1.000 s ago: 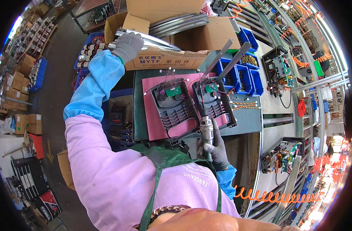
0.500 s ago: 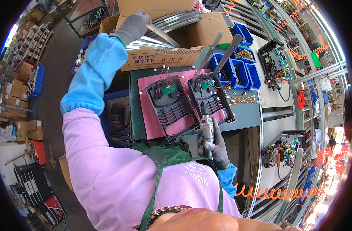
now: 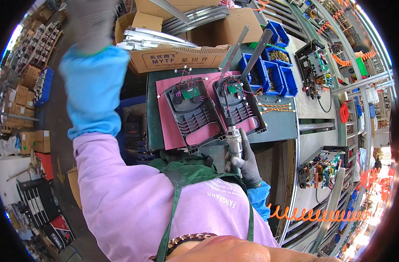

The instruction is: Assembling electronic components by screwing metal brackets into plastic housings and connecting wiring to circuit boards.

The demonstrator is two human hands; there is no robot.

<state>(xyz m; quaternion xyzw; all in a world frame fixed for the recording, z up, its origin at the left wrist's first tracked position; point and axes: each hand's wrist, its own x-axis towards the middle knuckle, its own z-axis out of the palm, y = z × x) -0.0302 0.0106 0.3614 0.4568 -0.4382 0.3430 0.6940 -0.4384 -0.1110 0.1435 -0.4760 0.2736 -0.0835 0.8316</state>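
**A long strip, a live tool and fine wiring in tight quarters**

Our right hand [image 3: 248, 163] is closed around a metal-bodied power screwdriver [image 3: 234, 142], whose bit [image 3: 230, 120] reaches over the right-hand black plastic panel [image 3: 241, 111]. We cannot tell whether the tip touches; if the tool dips or slews while our attention is elsewhere, it could scratch the plastic.

Our left hand [image 3: 92, 22] is blurred at the upper left, its fingers cut off, so we cannot tell whether it grips anything. The metal strip [image 3: 169, 9] slanting out of view above the cardboard box [image 3: 142, 64] may be part of that reach, though no contact shows. Swung low, such a length could knock the two flat bars [image 3: 256, 54] jutting from the right-hand panel and twist their joint.

On the pink mat [image 3: 168, 124], the left-hand black plastic panel [image 3: 194, 115] lies beside its twin, its lower end at the front edge of the bench [image 3: 273, 126]; a brush from our green apron [image 3: 186, 174] could shove it. Its white-plugged wires [image 3: 185, 68] could snag on a passing sleeve. Beyond, a sideways knock from those bars could spill the blue bins [image 3: 276, 92].
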